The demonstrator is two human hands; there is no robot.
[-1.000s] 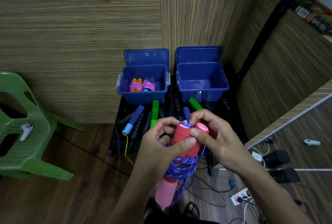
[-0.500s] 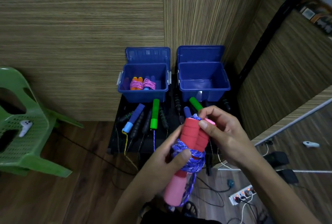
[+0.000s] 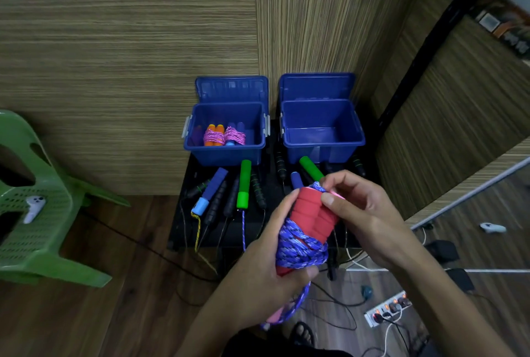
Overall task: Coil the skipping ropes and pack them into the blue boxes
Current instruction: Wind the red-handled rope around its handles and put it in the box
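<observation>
Head view, left to right. Left box (image 3: 226,153) already contains two coiled ropes; right box (image 3: 322,130) holds nothing visible. Loose ropes (image 3: 243,181) lie on the dark surface (image 3: 177,222) before both boxes. Left hand (image 3: 266,267) is curled around the red handles (image 3: 312,213) at the purple coil (image 3: 301,247). Right hand (image 3: 361,213) pinches the rope end at the handle tops (fingers bent). Risk: the coil is likely to unwind if the end is not tucked under before release; the hanging loop (image 3: 289,309) may snag.
</observation>
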